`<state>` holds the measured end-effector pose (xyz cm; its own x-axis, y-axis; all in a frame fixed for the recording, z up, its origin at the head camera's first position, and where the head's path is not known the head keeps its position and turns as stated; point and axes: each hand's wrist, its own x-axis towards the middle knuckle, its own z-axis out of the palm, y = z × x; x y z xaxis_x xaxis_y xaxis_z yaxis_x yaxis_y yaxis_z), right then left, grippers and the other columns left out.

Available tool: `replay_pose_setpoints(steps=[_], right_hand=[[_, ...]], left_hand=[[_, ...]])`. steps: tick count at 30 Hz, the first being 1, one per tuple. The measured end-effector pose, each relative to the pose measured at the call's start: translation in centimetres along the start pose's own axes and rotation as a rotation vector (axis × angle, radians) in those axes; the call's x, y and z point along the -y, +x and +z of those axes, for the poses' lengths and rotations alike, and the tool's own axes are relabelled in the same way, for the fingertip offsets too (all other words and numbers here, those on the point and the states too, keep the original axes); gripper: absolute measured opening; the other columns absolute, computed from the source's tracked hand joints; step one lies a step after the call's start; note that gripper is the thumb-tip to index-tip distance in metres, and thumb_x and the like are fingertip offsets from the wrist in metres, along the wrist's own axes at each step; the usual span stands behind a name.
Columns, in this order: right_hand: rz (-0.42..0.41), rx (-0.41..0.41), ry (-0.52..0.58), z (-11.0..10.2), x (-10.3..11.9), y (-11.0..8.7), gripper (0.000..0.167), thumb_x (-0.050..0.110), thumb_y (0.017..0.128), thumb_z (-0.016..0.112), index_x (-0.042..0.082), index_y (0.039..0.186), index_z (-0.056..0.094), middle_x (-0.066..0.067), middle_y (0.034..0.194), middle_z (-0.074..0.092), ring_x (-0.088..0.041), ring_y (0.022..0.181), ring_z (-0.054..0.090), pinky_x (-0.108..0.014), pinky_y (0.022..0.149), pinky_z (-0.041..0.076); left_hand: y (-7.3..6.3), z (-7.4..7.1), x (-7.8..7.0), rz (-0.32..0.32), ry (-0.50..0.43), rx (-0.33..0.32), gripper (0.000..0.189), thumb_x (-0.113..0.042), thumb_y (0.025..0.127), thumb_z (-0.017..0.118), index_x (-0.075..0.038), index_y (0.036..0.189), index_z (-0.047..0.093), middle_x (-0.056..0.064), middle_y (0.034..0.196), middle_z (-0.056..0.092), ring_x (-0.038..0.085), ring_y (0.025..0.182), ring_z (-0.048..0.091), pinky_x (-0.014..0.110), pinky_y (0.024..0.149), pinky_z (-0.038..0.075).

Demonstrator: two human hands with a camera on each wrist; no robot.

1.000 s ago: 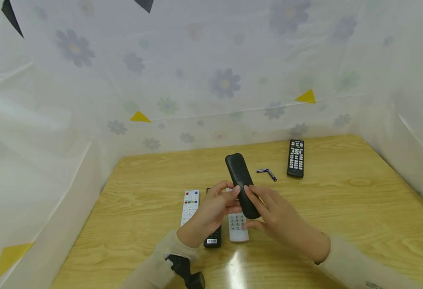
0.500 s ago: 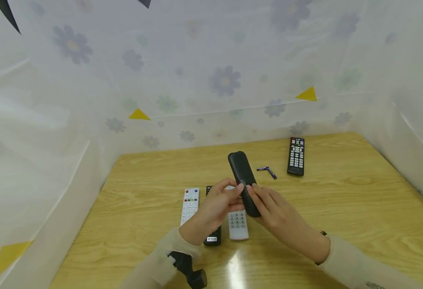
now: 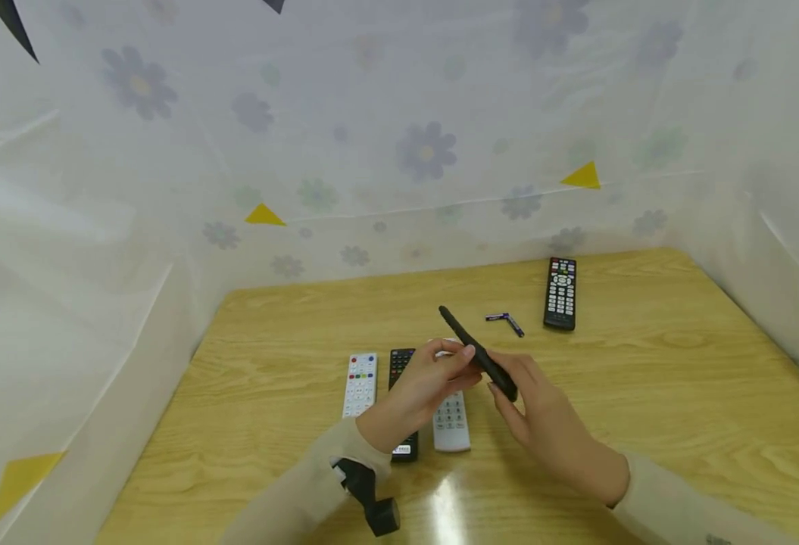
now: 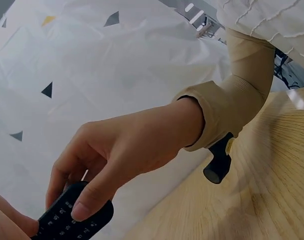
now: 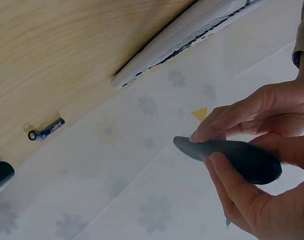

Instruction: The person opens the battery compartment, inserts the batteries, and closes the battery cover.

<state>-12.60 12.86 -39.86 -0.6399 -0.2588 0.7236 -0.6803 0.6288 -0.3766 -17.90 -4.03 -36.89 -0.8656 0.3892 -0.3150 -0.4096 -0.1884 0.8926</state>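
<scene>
A black remote control [image 3: 458,330] is held above the table, tilted almost edge-on in the head view. My left hand [image 3: 421,384] pinches it near the middle, and in the left wrist view the thumb lies on its keypad [image 4: 66,212]. The right hand [image 3: 550,415] grips the near end between thumb and fingers. Beneath the hands lie a white remote [image 3: 360,384], a second black remote [image 3: 402,360] partly covered by the left hand, and a pale grey remote [image 3: 450,428], also partly covered.
Two small dark batteries [image 3: 515,325] lie at an angle to each other beyond the hands. Another black remote [image 3: 560,294] rests keys up at the back right. White flowered sheeting [image 3: 372,151] encloses the wooden table [image 3: 644,363] at the back and sides.
The held remote has turned from showing its broad back to nearly edge-on, and its near end has swung right. The right hand has shifted from the remote's back to round its near end.
</scene>
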Motion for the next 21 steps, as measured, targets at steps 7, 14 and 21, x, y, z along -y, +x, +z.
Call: replay_pose_setpoints(steps=[7,14,21], right_hand=[[0.418,0.161,0.210,-0.9,-0.7,0.4,0.035,0.000,0.084,0.072,-0.004,0.116,0.059,-0.014,0.104,0.068,-0.023,0.086,0.068,-0.031,0.070,0.058],[0.777,0.402,0.407,-1.4,-2.6,0.3,0.032,0.010,0.087,0.072,-0.010,0.108,0.058,-0.014,0.095,0.066,-0.020,0.081,0.063,-0.025,0.063,0.054],[0.863,0.589,0.455,-0.8,-4.1,-0.5,0.032,0.008,0.087,0.070,-0.015,0.104,0.056,-0.012,0.086,0.063,-0.018,0.076,0.059,-0.027,0.061,0.051]], left_hand=[[0.1,-0.1,1.1,-0.003,0.063,-0.032,0.037,0.001,0.094,0.057,0.007,0.129,0.046,0.018,0.116,0.057,0.026,0.109,0.060,0.035,0.099,0.047],[-0.4,-0.3,2.4,-0.049,0.212,0.013,0.042,-0.002,0.095,0.054,0.006,0.135,0.046,0.016,0.128,0.056,0.031,0.124,0.050,0.039,0.106,0.040],[-0.7,0.1,3.3,-0.099,0.296,0.059,0.047,0.001,0.095,0.051,0.014,0.138,0.038,0.026,0.137,0.049,0.035,0.132,0.042,0.044,0.111,0.033]])
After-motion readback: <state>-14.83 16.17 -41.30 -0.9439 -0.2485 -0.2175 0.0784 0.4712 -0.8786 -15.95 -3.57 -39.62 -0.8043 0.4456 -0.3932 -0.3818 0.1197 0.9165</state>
